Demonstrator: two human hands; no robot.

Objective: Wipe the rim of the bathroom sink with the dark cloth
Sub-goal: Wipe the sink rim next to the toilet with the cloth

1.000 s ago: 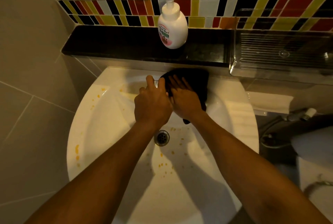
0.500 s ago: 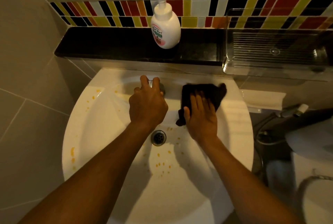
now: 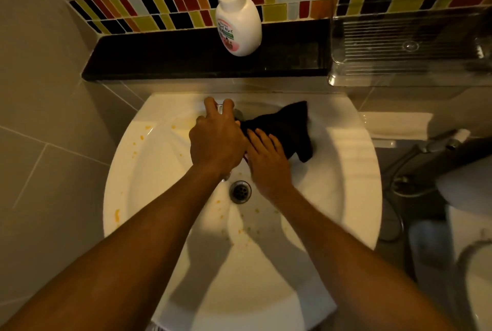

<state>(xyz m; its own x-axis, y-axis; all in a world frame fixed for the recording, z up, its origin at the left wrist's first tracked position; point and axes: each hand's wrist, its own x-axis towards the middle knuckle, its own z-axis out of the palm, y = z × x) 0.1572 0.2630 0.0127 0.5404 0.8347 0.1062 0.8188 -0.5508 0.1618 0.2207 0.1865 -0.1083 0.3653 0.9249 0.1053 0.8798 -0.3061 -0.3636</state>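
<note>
- Dark cloth (image 3: 286, 131) bunched on back rim of sink (image 3: 354, 171), right of tap.
- My right hand (image 3: 269, 160) flat, fingers spread, pressing cloth's near edge.
- My left hand (image 3: 217, 139) curled over tap, fingertips on it.
- Orange specks in basin; soap bottle (image 3: 238, 22) on black ledge (image 3: 159, 56) behind.

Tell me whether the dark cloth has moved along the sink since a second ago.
Yes. The dark cloth sat right behind the tap a second ago; now it lies to the tap's right on the sink's back rim, under the right hand.
</note>
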